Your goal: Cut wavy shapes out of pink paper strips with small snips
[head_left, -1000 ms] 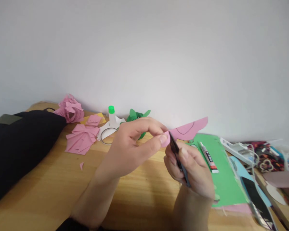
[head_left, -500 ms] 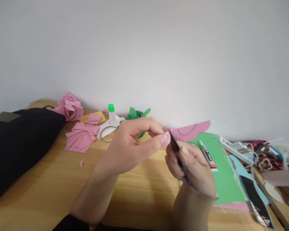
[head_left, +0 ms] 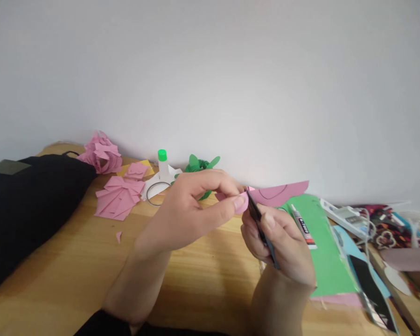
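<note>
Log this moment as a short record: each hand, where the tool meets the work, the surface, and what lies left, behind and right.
Left hand: pinches pink paper with a drawn curved line
Right hand: grips dark slim scissors
Contact: scissor blades at the paper, beside the left thumb
Surface: light wooden table
Left: black fabric item, small pink paper scrap
Behind: upright whitish stick with green cap
Right: flat green sheet, with a black-and-white tube lying on it

Soft glow on wall (head_left: 273, 98), dimmer corners
</note>
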Demonstrator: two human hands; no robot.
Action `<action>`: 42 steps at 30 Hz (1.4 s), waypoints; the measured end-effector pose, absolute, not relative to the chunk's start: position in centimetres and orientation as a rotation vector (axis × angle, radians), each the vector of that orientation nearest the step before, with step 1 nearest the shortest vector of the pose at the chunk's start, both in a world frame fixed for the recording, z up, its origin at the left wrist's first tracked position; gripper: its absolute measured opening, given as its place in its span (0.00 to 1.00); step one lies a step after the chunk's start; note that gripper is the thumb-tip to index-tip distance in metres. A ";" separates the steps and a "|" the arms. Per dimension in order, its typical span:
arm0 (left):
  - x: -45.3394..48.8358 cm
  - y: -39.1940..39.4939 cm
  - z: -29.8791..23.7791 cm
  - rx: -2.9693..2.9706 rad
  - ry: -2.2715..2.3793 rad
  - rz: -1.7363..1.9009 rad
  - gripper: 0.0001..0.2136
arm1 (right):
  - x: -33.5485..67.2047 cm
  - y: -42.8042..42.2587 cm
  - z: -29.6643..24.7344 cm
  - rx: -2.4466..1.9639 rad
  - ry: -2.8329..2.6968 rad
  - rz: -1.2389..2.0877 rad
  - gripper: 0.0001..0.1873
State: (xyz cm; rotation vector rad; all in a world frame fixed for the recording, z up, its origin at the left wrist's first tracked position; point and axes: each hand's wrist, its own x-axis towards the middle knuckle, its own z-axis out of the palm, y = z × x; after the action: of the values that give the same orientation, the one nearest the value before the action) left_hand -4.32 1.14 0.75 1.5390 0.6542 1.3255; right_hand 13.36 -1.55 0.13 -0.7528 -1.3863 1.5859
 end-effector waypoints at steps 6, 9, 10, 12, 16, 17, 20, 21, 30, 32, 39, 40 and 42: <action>-4.2 1.2 0.8 1.503 0.663 1.311 0.08 | 13.4 -1.4 0.1 -0.770 -1.407 1.567 0.23; -4.2 1.2 0.7 1.496 0.657 1.310 0.08 | 13.4 -1.4 0.2 -0.757 -1.422 1.562 0.23; -4.2 1.2 0.7 1.491 0.651 1.305 0.08 | 13.4 -1.4 0.2 -0.759 -1.423 1.567 0.23; -4.3 1.2 0.7 1.482 0.640 1.295 0.07 | 13.4 -1.4 0.2 -0.757 -1.423 1.582 0.23; -4.2 1.2 0.8 1.484 0.640 1.301 0.08 | 13.6 -1.4 0.0 -0.738 -1.413 1.592 0.22; -4.2 1.2 0.8 1.486 0.642 1.300 0.08 | 13.6 -1.4 0.0 -0.732 -1.411 1.592 0.22; -4.2 1.2 0.8 1.475 0.638 1.298 0.08 | 13.7 -1.3 0.0 -0.719 -1.407 1.597 0.22; -4.2 1.2 0.8 1.470 0.631 1.296 0.08 | 13.6 -1.3 0.0 -0.715 -1.404 1.601 0.22; -3.8 1.6 0.7 1.428 0.605 1.309 0.07 | 13.8 -1.2 -0.3 -0.668 -1.302 1.681 0.21; -3.7 1.7 0.7 1.427 0.642 1.298 0.07 | 13.8 -1.2 -0.4 -0.666 -1.263 1.682 0.20; -3.7 2.0 0.5 1.426 0.765 1.317 0.07 | 13.4 -1.2 -0.2 -0.696 -1.191 1.454 0.17; -3.6 2.0 0.5 1.435 0.773 1.322 0.06 | 13.3 -1.2 -0.2 -0.735 -1.190 1.355 0.14; -3.5 2.0 0.3 1.452 0.779 1.330 0.06 | 13.2 -1.3 -0.2 -0.847 -1.205 1.169 0.08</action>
State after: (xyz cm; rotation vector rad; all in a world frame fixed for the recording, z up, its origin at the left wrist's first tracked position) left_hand -3.51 2.01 0.34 1.4524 0.7792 1.3303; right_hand 13.17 -1.31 -0.16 -0.8469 -1.2047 1.1688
